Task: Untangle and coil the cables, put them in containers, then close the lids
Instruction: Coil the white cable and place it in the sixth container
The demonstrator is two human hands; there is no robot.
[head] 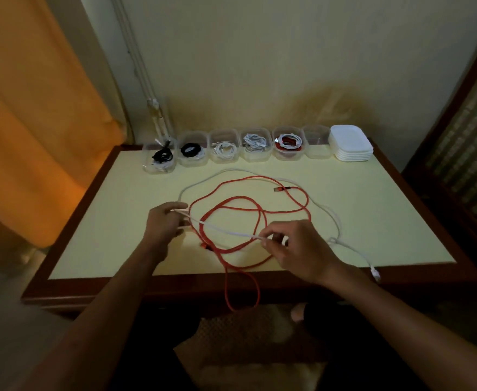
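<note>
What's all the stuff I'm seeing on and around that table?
Containers: six, clear, row along table's far edge; five hold coiled cables, the rightmost looks empty.
Lids: one white stack, right end of the row.
Red cable: one, loose loops mid-table, one loop hanging off the near edge.
White cable: one, tangled with the red.
Table: one, pale yellow top, dark wooden rim.
Curtain: orange, far left.
Left hand: gripping the white cable.
Right hand: pinching the same cable.
</note>
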